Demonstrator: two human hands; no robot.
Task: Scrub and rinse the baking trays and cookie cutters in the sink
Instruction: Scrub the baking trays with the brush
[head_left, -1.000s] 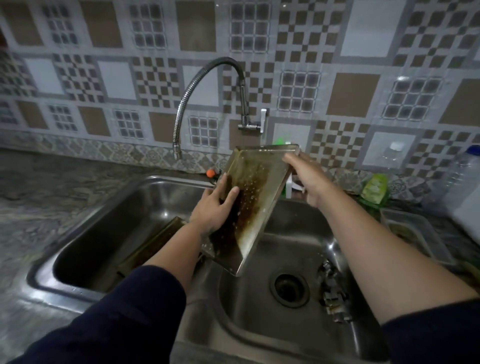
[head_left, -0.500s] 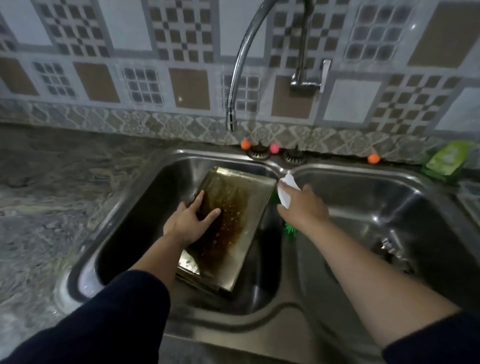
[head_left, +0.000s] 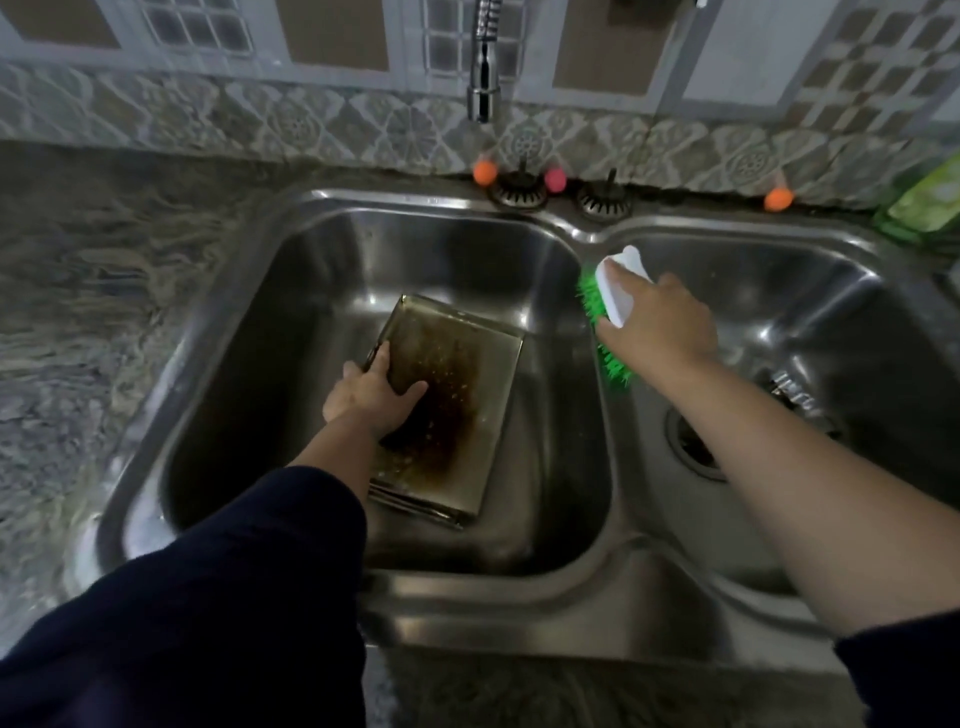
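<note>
Left hand (head_left: 371, 397) grips the baking tray (head_left: 457, 400) by its left rim, flat in the left sink (head_left: 332, 270) basin. Right hand (head_left: 657, 325) clasps a green-bristled scrub brush (head_left: 610, 291) over the divider. Tray looks thin, rigid metal, likely greasy and slippery; hold at the rim.

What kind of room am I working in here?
Most likely a home kitchen: a double-bowl steel sink set in a stone-look counter, a tiled wall with a tap, and a stained baking tray down in the left bowl.
</note>
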